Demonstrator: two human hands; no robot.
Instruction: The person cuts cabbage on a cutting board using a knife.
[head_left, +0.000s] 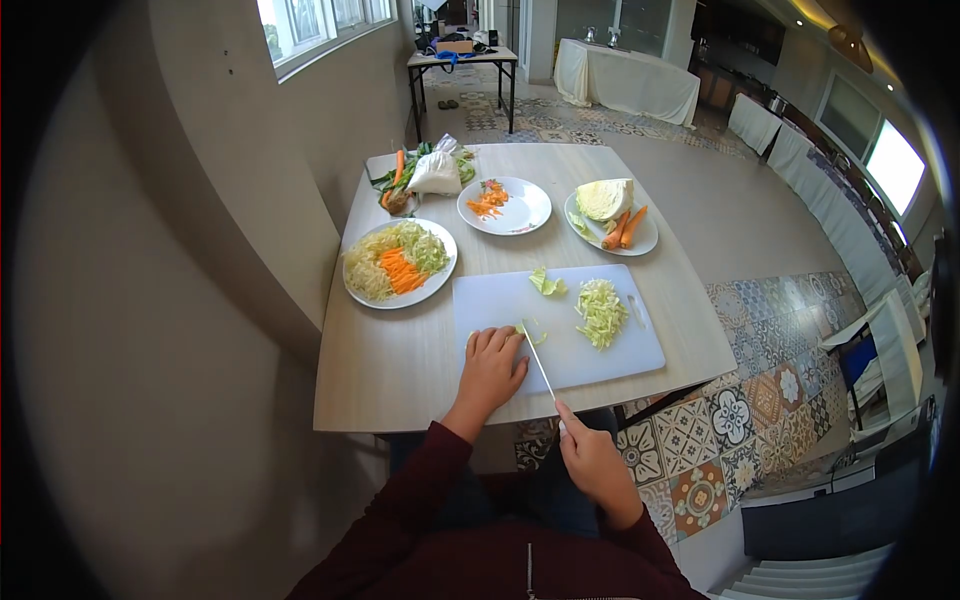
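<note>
My right hand [598,462] is closed round the handle of a knife [541,366], whose blade points away from me over the white cutting board [490,290]. With fingers curled down on the board, my left hand [492,366] presses a piece of cabbage, mostly hidden under it. A bit of green cabbage [519,328] shows at its fingertips, beside the blade tip. A few thin shreds lie just right of the blade. Farther right on the board is a heap of shredded cabbage [602,314]. A loose cabbage leaf piece [547,282] rests near the far edge.
Left of the board stands a plate [440,285] of shredded vegetables. Behind are a plate with orange carrot pieces [488,199] and one with a cabbage chunk [604,199] and carrots [627,229]. A white bag [436,173] and vegetables lie at the far left corner, near the wall.
</note>
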